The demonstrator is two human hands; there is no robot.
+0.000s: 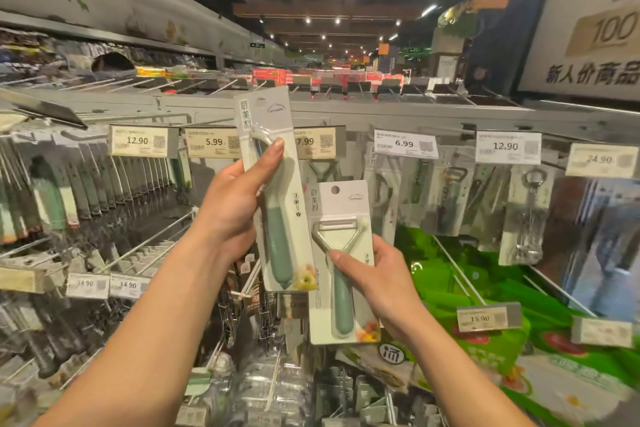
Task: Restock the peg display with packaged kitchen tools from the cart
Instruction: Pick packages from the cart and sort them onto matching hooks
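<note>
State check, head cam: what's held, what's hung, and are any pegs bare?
left hand: grips the tall peeler pack, thumb on its front.
tall peeler pack: held upright, slightly tilted, on no peg.
right hand: grips the Y-peeler pack, thumb on its front.
Y-peeler pack: held upright, hang hole free.
corkscrew pack: hanging on the display.
long wire peg: bare.
</note>
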